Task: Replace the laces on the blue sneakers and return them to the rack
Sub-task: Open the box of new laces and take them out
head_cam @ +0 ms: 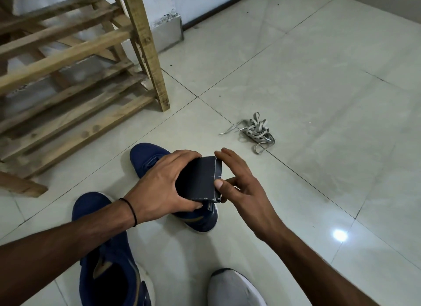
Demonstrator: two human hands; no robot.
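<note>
My left hand [159, 187] grips a dark box [198, 180] mid-frame; my right hand [241, 187] pinches its end, contents hidden. One sneaker [145, 155] sits beneath on the floor [296, 78], second sneaker [109, 260] lower left.

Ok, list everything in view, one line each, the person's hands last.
blue sneakers: two, navy with gold trim, on the floor; one under the hands, the other beneath the left forearm
small dark cardboard box: one, black, held above the farther sneaker
heap of flat grey laces: one, grey, on the floor right of the hands
slatted wooden rack: one, light brown, upper left
metal box: one, silver, at the wall's base behind the rack
tiled floor: pale, glossy
grey rounded thing: one, bottom edge, cannot tell what
black wristband: one, left wrist
left hand: grips the box
right hand: pinches the box's end
</note>
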